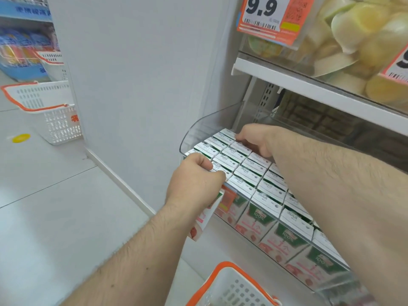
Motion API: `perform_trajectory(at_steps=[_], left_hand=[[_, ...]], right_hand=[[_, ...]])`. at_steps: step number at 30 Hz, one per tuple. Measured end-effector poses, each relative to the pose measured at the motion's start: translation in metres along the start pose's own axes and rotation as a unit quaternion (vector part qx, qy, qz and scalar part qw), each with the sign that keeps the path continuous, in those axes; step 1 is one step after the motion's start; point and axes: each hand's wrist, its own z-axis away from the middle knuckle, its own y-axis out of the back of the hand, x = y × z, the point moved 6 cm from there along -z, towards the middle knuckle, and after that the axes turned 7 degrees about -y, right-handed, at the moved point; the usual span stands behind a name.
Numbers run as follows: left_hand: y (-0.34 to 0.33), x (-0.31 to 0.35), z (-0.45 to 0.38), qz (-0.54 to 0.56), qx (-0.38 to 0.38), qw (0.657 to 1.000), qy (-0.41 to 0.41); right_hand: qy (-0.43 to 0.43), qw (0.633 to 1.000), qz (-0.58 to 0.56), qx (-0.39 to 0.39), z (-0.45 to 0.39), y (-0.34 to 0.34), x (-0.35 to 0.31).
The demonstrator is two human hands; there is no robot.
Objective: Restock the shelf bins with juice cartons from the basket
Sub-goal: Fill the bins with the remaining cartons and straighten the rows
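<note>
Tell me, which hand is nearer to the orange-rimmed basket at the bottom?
Left. The left hand grips a juice carton at the bin's front corner, above the basket. The right hand rests on cartons deeper in the bin, farther away.

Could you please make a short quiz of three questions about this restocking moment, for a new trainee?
1. True or false: the left hand holds a juice carton outside the front edge of the clear bin.
2. Where is the right hand? A) in the basket B) on the carton tops at the back of the bin C) on the price tag
3. Fill in: the rim of the basket below the bin is ____ in colour.

Key: 1 true; 2 B; 3 orange.
</note>
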Motion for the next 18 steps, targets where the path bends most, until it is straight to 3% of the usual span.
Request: perform_trajectory(at_steps=[3,6,9,11,14,18], left_hand=[[0.005,0.005,0.006,0.029,-0.012,1.000,-0.004],[0.011,0.012,0.015,0.100,-0.015,0.995,0.007],[0.017,0.020,0.026,0.190,-0.017,0.982,0.013],[0.020,0.025,0.034,0.242,-0.019,0.970,0.009],[0.022,0.032,0.042,0.297,-0.012,0.955,-0.009],[0.020,0.042,0.051,0.279,0.002,0.959,-0.057]], right_hand=[[0.034,0.991,0.112,0.067,0.012,0.002,-0.004],[0.108,0.945,0.220,0.216,0.038,0.015,-0.008],[0.220,0.912,0.109,0.328,0.089,0.023,-0.009],[0.273,0.909,0.043,0.311,0.127,0.016,-0.001],[0.297,0.933,-0.042,0.199,0.181,-0.007,0.022],[0.284,0.951,-0.109,0.060,0.221,-0.033,0.055]])
